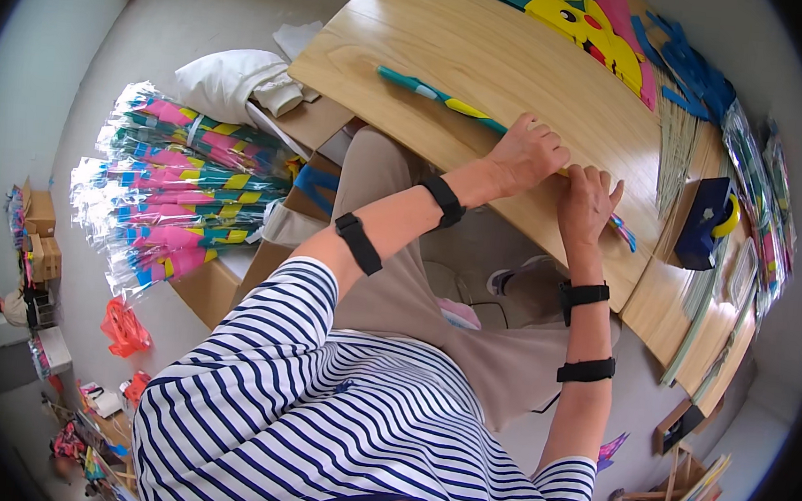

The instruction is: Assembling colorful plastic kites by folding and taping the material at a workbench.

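Note:
A long thin roll of coloured sheet [464, 108], green with yellow, white and pink-blue parts, lies slantwise along the front of the wooden table [419, 26]. My left hand [526, 157] is curled over the middle of the roll, palm down. Close beside it on the right, my right hand [588, 204] also has its fingers bent round the roll near its right end. That end pokes out past my right hand in pink and blue. The parts under my fingers are hidden.
Bundles of similar rolls in clear sleeves [189, 196] rest on cardboard boxes at the left. On the table's far side lies a flat sheet with a yellow cartoon figure [583, 29]. Blue strips [693, 66], thin sticks [677, 154] and a dark blue tape dispenser [703, 222] are at the right.

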Demonstrator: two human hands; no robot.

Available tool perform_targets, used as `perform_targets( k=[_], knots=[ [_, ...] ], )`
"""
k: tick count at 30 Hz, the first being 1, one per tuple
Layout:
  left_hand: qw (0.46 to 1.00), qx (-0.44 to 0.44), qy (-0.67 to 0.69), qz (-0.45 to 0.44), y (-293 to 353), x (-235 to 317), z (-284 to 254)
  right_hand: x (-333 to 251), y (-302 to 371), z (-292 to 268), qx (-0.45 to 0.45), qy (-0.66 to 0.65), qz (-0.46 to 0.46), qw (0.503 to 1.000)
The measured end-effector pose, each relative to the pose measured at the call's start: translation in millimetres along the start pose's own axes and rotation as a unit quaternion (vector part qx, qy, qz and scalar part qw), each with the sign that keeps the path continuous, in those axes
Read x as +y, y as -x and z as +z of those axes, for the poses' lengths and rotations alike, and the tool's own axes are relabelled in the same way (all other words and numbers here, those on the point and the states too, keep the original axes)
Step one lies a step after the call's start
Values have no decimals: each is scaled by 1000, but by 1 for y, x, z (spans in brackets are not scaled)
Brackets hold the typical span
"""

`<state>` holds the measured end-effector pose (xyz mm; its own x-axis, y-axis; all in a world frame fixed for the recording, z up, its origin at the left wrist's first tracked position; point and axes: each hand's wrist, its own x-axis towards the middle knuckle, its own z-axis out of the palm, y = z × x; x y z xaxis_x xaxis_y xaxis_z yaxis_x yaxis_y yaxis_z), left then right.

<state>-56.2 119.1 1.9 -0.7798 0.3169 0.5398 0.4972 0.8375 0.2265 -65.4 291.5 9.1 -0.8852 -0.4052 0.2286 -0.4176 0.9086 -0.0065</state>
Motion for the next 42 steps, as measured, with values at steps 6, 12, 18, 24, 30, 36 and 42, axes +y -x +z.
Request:
perform_targets(
  k=[6, 12, 18, 24, 30, 36, 42],
  knots=[
    [981, 165, 70, -74, 31, 8, -90, -4, -6, -46, -168, -414, 158, 881],
    [731, 102, 523, -426, 57, 15, -108, -47, 7, -78, -230, -691, 223, 648],
    [623, 116, 644, -430, 60, 11, -112, -77, 12, -93, -271, -704, 167, 635],
    [672, 122, 615, -394, 67, 10, -135, -77, 1, -96, -268, -629, 36, 729],
    [639, 162, 667, -347, 66, 10, -134, -89, 5, -105, -278, -654, 99, 696],
    [604, 178, 683, -370, 92, 2, -147, -103, 0, -116, -288, -618, 92, 725],
    [794, 124, 183, -566, 243, -60, -157, -61, 10, -92, -251, -605, 155, 740]
  ],
)
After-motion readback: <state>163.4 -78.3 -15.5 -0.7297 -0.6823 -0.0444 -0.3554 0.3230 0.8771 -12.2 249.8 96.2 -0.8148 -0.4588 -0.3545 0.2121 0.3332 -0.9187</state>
